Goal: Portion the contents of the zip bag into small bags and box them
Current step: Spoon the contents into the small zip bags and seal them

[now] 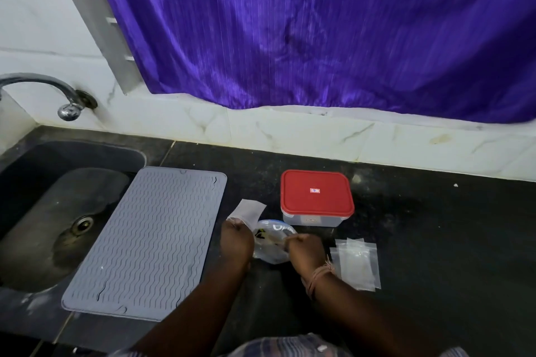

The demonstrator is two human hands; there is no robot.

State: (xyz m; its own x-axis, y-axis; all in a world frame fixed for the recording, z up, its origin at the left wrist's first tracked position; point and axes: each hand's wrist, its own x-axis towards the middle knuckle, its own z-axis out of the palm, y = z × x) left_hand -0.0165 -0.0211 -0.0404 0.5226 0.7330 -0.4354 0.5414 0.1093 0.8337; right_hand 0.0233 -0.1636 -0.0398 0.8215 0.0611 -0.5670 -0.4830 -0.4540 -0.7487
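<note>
A clear zip bag (pixel 271 245) with dark and pale contents lies on the black counter between my hands. My left hand (pixel 236 239) holds a small clear bag (pixel 248 211) that sticks up and away from its fingers. My right hand (pixel 304 248) grips the zip bag's right edge. Several empty small bags (pixel 358 262) lie in a loose stack to the right of my right wrist. Just behind the zip bag stands a clear plastic box with a red lid (pixel 316 195), and the lid is on.
A grey ribbed silicone mat (pixel 150 238) lies left of my hands, partly over the edge of the dark sink (pixel 49 211). A chrome tap (pixel 58 95) juts from the white tiled wall. A purple curtain (pixel 319 32) hangs behind the black counter (pixel 435 226).
</note>
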